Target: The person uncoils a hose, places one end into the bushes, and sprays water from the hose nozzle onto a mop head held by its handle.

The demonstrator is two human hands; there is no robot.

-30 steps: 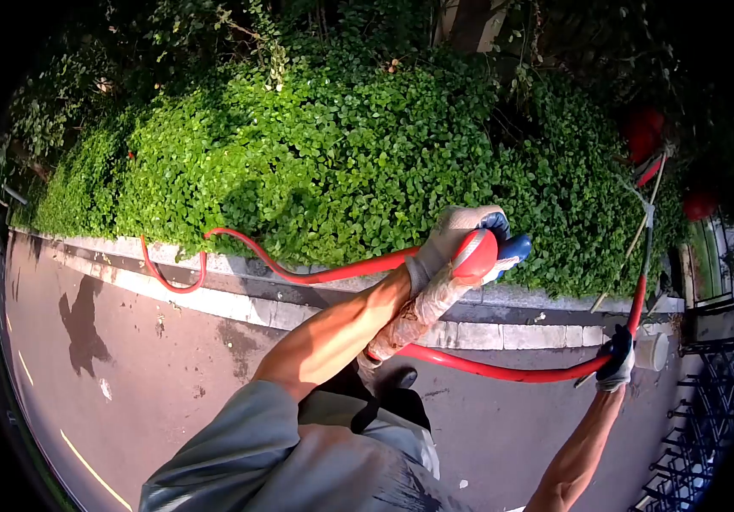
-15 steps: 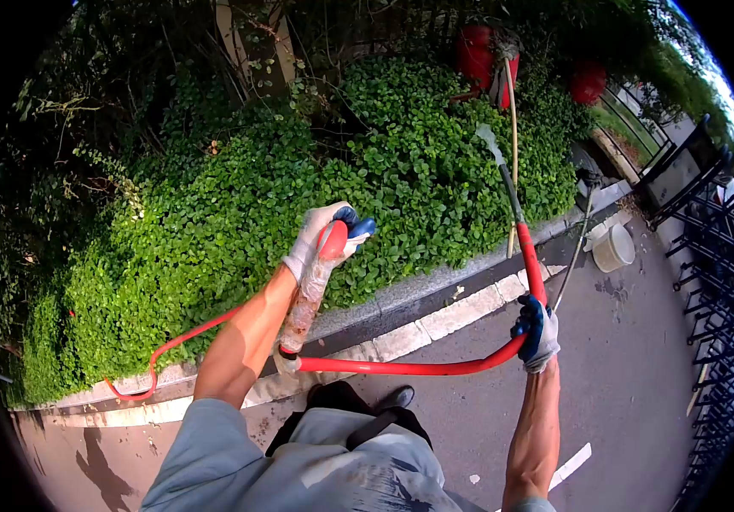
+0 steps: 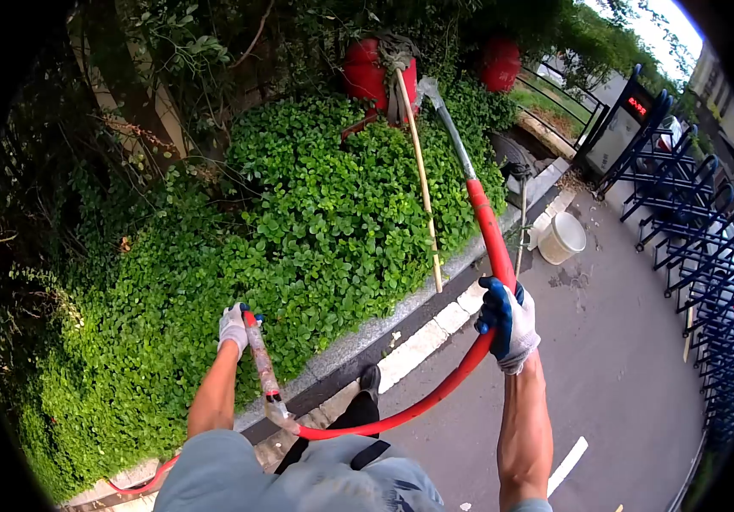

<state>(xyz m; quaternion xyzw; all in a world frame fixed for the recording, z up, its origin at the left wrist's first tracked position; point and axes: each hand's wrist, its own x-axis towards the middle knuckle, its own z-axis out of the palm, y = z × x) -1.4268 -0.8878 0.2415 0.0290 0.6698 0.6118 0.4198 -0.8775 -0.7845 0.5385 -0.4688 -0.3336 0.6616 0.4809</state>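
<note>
My left hand, in a white glove with blue fingers, is closed around a red hose at the left, beside a wrapped, taped stretch of it. From there the hose sags in a curve to my right hand, gloved alike and wrapped around it. Beyond the right hand the hose runs upward into a grey tube. Something pale and translucent shows at the tube's tip; whether it is water or plastic I cannot tell. Leafy green shrubs lie below and ahead of both hands.
A stone kerb borders the shrubs. Farther off, a wooden-handled mop leans on a red container. At the right are a white bucket, another mop and a blue folding barrier.
My left hand has moved left and lower with the hose. The right hand has shifted slightly left, and the grey tube now points farther up and left. The view has turned right.
</note>
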